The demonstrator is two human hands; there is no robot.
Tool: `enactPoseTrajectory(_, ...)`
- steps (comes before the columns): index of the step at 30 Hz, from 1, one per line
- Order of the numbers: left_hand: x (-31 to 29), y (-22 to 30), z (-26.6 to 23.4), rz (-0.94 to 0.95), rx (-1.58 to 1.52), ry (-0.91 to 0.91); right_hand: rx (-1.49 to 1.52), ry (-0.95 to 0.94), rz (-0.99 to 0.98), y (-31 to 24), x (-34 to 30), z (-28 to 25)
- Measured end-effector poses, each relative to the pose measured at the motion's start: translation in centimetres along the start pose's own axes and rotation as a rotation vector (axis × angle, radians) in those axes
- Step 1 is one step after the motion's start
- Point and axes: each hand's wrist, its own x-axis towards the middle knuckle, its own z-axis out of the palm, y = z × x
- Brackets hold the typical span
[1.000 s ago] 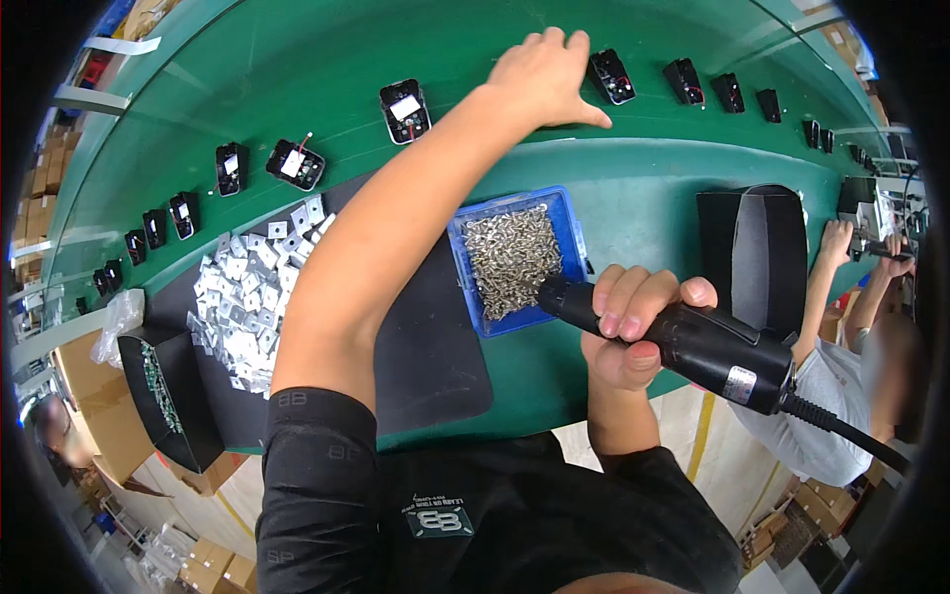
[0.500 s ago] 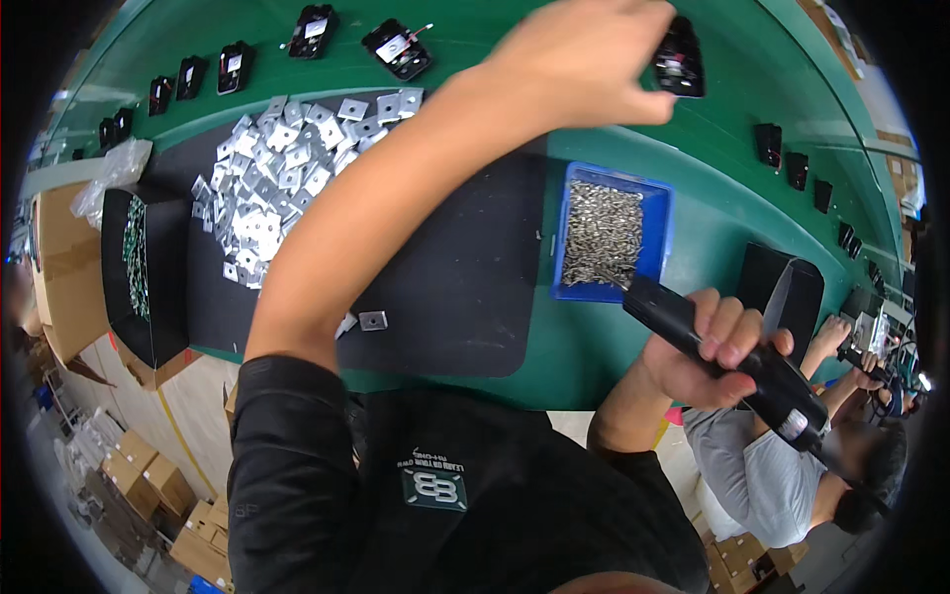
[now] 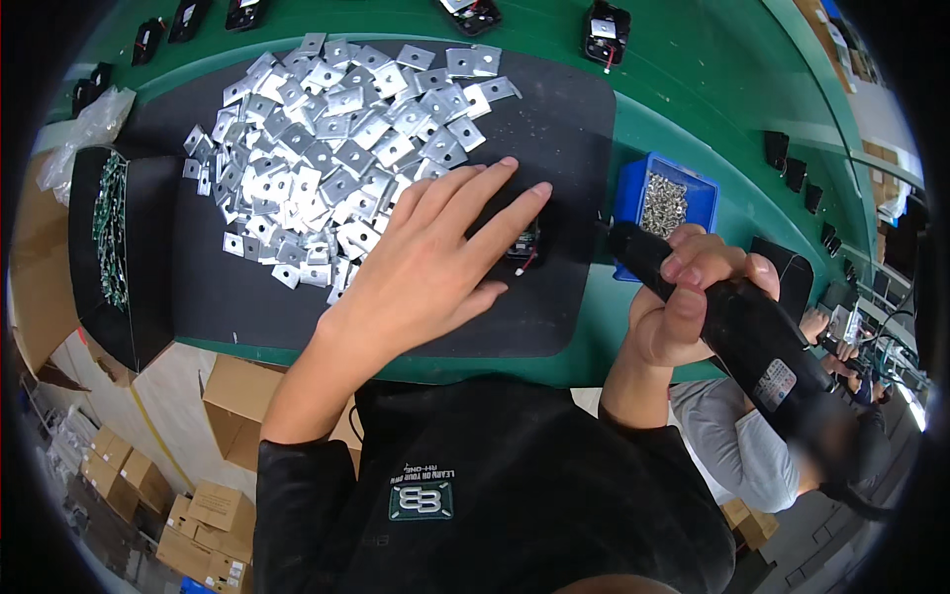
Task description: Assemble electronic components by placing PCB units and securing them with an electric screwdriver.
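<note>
The left hand [image 3: 421, 267], which was stretched far out to the row of small black parts on the green conveyor table [image 3: 683, 109] a moment ago, is now back over the black work mat [image 3: 247, 287]. It lies flat, palm down, with the fingers spread and released, and the fingertips [image 3: 515, 198] cover a small black module [image 3: 524, 243] at the right part of the mat; I cannot tell if it presses the module or only rests there. I judge that one module was brought from the line to the mat and now sits in front of the tool.

The right hand [image 3: 693, 297] is clenched around a black electric screwdriver [image 3: 732, 327]. Its tip points at the module, just beside it.

On the mat, left of the left hand, there is a big heap of square silver metal plates [image 3: 327, 139], each with a hole. A blue bin of screws [image 3: 665, 203] stands just behind the screwdriver.

For packages: brown cardboard boxes [image 3: 208, 515] stand on the floor at lower left, some with pale labels. The screwdriver carries a small white label with red. A crumpled clear plastic bag [image 3: 94, 124] is at the far left edge of the table.
</note>
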Motion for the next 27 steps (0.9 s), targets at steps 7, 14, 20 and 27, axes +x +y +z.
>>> enactPoseTrajectory(7, -6.3, 0.3, -1.3, -0.179, 0.048, 0.042, -0.159, 0.025, -0.103, 0.7, 0.3, 1.1)
enactPoseTrajectory(14, -8.4, 0.6, 0.1, -0.288, 0.115, 0.055, -0.233, 0.038, 0.018, 1.1, 1.8, 2.2)
enactPoseTrajectory(20, -8.2, 0.6, 0.3, -0.294, 0.116, 0.08, -0.273, 0.005, 0.178, 1.6, 2.5, 3.7)
enactPoseTrajectory(27, -7.5, 0.1, 0.5, -0.278, -0.079, 0.061, -0.008, 0.132, 0.08, 0.0, 3.1, 1.1)
